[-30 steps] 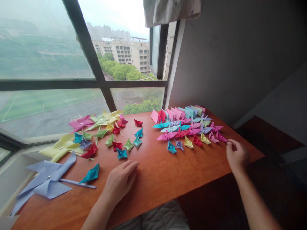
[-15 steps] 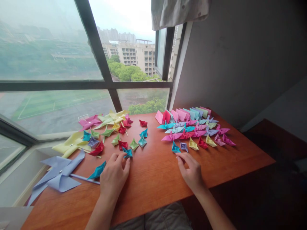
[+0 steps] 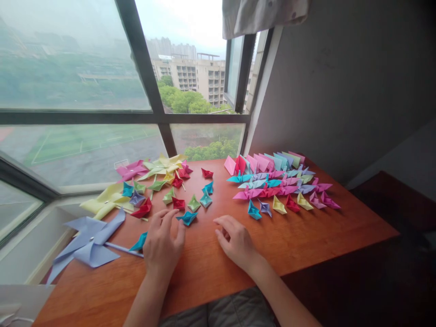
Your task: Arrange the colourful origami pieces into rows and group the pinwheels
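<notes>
My left hand [image 3: 164,243] hovers over the wooden table with thumb and fingers apart, holding nothing. Just beyond its fingertips is a blue paper boat [image 3: 187,219]. Another blue boat [image 3: 138,242] is partly hidden behind that hand. My right hand [image 3: 236,240] is near the table's middle, its fingers loosely bent and its thumb apart, with nothing visible in it. To its right, a teal boat [image 3: 254,210] begins a front row with a purple boat [image 3: 265,207], a yellow boat [image 3: 279,205] and several others. A green boat [image 3: 194,204] lies among loose boats on the left.
Rows of folded paper cranes [image 3: 262,182] fill the back right of the table [image 3: 218,272]. Several paper pinwheels, including a lavender pinwheel [image 3: 91,239] and a yellow pinwheel [image 3: 106,200], lie along the left side by the window. A grey wall [image 3: 340,100] rises at the right.
My right hand has drawn back leftward from the teal boat at the front row. My left hand's fingers have come away from the blue boat. The view has shifted slightly.
</notes>
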Demonstrator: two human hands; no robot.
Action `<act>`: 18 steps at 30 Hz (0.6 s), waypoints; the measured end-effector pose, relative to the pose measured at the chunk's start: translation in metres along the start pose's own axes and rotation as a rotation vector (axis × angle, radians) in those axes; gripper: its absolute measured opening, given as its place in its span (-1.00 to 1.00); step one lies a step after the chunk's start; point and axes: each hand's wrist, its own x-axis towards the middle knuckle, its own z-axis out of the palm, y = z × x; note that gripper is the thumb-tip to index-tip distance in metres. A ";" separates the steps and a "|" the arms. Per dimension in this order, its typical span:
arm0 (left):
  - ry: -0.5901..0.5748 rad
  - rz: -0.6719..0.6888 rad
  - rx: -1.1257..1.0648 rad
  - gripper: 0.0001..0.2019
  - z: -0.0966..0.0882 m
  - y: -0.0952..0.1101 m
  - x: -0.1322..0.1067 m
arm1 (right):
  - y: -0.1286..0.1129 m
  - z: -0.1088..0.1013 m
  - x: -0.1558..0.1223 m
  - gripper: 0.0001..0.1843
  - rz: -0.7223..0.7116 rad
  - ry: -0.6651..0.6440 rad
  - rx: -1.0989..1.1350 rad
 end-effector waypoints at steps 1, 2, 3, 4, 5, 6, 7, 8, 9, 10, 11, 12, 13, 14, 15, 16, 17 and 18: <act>-0.007 0.000 0.019 -0.71 0.000 -0.001 0.000 | 0.000 0.002 0.002 -0.67 0.005 -0.001 -0.001; -0.028 0.014 0.035 -0.70 0.001 -0.003 0.001 | 0.001 0.003 0.003 -0.68 0.010 0.003 0.002; -0.060 0.036 0.044 -0.72 0.002 -0.004 0.001 | 0.002 0.004 0.003 -0.69 0.016 0.011 0.009; -0.096 0.057 0.045 -0.75 0.003 -0.006 0.001 | 0.003 0.005 0.003 -0.70 0.022 0.022 0.019; -0.129 0.070 0.039 -0.78 0.005 -0.008 0.001 | 0.004 0.005 0.003 -0.70 0.028 0.031 0.034; -0.156 0.079 0.026 -0.81 0.006 -0.009 0.000 | 0.005 0.006 0.002 -0.71 0.036 0.039 0.050; -0.174 0.085 0.008 -0.82 0.007 -0.010 0.000 | 0.006 0.006 0.002 -0.71 0.043 0.044 0.064; -0.185 0.094 -0.016 -0.83 0.007 -0.011 0.000 | 0.006 0.006 0.001 -0.72 0.047 0.050 0.074; -0.190 0.108 -0.046 -0.83 0.008 -0.011 -0.001 | 0.006 0.006 0.001 -0.72 0.048 0.055 0.080; -0.196 0.130 -0.082 -0.83 0.009 -0.011 -0.001 | 0.006 0.006 0.001 -0.72 0.045 0.062 0.083; -0.209 0.160 -0.121 -0.83 0.010 -0.011 -0.001 | 0.006 0.006 0.001 -0.72 0.042 0.068 0.082; -0.228 0.195 -0.161 -0.83 0.010 -0.010 -0.002 | 0.005 0.005 0.000 -0.72 0.039 0.074 0.081; -0.253 0.230 -0.198 -0.82 0.011 -0.009 -0.002 | 0.005 0.005 0.000 -0.71 0.038 0.075 0.082; -0.279 0.263 -0.232 -0.82 0.011 -0.007 -0.003 | 0.004 0.004 0.000 -0.70 0.038 0.073 0.084; -0.305 0.293 -0.261 -0.81 0.012 -0.006 -0.003 | 0.004 0.004 -0.001 -0.70 0.039 0.068 0.087; -0.328 0.319 -0.284 -0.80 0.012 -0.005 -0.004 | 0.003 0.003 -0.001 -0.69 0.037 0.062 0.090; -0.346 0.341 -0.301 -0.79 0.012 -0.004 -0.004 | 0.003 0.003 -0.001 -0.70 0.028 0.052 0.090; -0.361 0.359 -0.313 -0.78 0.012 -0.003 -0.005 | 0.003 0.003 -0.001 -0.71 0.014 0.040 0.087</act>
